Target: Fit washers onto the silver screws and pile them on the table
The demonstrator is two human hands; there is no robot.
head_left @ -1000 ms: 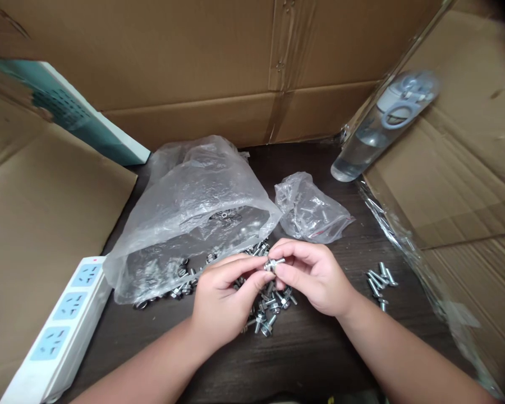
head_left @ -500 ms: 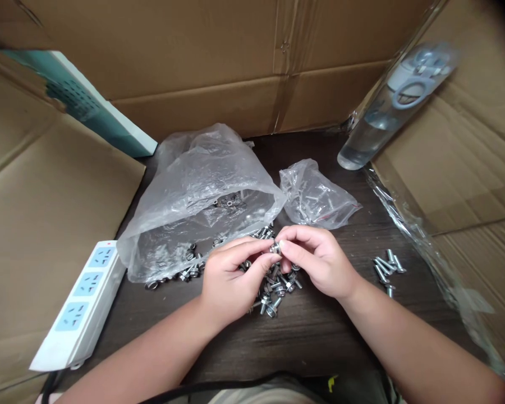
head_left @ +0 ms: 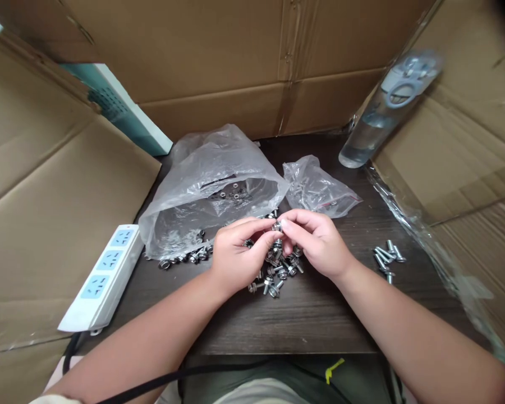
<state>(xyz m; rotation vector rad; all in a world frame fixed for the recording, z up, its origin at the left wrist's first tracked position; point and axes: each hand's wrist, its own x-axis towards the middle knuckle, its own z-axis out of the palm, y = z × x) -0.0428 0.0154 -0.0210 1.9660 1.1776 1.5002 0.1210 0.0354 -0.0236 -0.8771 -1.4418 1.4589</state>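
Observation:
Both hands meet over the middle of the dark wood table (head_left: 320, 320). My left hand (head_left: 239, 255) and my right hand (head_left: 315, 244) pinch a small steel bolt with washers (head_left: 276, 226) between their fingertips. Directly below them lies a loose pile of similar bolts (head_left: 278, 269). Left of my left hand, a clear plastic bag (head_left: 210, 210) holds more hardware and spills some at its mouth. A small clear zip bag of bolts (head_left: 315, 188) lies beyond my right hand. Several bolts (head_left: 386, 257) sit apart to the right.
A white power strip (head_left: 103, 278) with a black cable lies at the left. A water bottle (head_left: 382, 123) lies at the back right against crumpled plastic. Cardboard sheets (head_left: 54, 185) wall the back and sides, with a teal-and-white box (head_left: 113, 104) behind. The near table edge crosses my lap.
The view has tilted farther down, showing more of my lap, and everything has shifted up the picture. My hands still pinch the bolt, which now faces more end-on.

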